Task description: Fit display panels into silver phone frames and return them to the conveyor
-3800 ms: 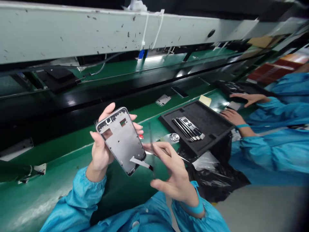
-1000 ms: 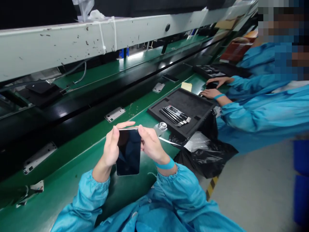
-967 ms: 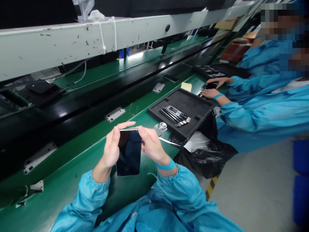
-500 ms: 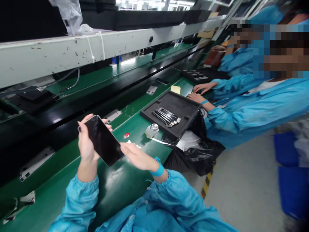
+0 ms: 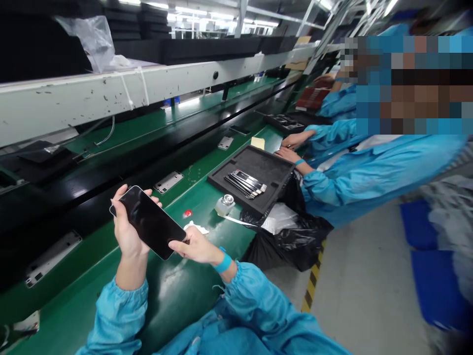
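A smartphone (image 5: 151, 222) with a dark, blank screen and a thin light rim is tilted above the green bench. My left hand (image 5: 127, 227) wraps round its left end, thumb along the near edge and fingertips showing at the far edge. At the lower right corner my right hand (image 5: 195, 245) grips the phone, its thumb on the front; the fingers behind are hidden. Just beyond my right hand lies a crumpled white tissue (image 5: 197, 228). A small red piece (image 5: 187, 213) and a bottle with a metal cap (image 5: 225, 203) are farther back.
A black tray (image 5: 258, 170) holds several thin strips (image 5: 246, 183). Black plastic bags (image 5: 291, 241) hang at the bench edge. Phone frames (image 5: 169, 182) lie along the conveyor. A co-worker's hands (image 5: 290, 154) are beyond the tray.
My right hand has closed from a flatter pose at the phone's edge into a grip on its lower corner, thumb now on the front. The camera view has shifted slightly.
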The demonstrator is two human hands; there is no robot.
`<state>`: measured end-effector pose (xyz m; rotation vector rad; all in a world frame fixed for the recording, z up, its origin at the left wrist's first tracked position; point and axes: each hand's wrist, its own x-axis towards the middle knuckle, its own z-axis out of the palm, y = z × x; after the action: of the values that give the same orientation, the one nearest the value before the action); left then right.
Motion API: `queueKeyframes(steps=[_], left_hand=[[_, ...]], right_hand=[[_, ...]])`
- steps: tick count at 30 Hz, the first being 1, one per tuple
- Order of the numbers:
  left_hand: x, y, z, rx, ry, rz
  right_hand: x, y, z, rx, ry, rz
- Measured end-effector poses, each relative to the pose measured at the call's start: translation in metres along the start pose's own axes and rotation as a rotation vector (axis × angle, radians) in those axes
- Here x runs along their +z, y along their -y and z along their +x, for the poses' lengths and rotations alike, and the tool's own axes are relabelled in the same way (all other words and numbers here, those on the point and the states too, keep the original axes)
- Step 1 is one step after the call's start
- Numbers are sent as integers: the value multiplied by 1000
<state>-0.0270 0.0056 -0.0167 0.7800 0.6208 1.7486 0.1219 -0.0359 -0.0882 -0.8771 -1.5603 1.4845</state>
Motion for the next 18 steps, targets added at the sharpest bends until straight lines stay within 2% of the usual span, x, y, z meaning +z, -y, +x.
queueKeyframes(steps=[2,7,12,15,18], left_hand=[[1,-1,0,13,-20,6],[8,2,-2,100,-104,18],[8,15,3,62,-198,-7],[13,33,22,-45,-217,-36],[38,66,63,-126,-180,-27]], right_hand=[[3,0,3,36,16,41],[9,0,10,64,188,216],[7,0,14,146,129,185],[-10,3,10,134,65,157],[-50,11,-12,66,34,122]])
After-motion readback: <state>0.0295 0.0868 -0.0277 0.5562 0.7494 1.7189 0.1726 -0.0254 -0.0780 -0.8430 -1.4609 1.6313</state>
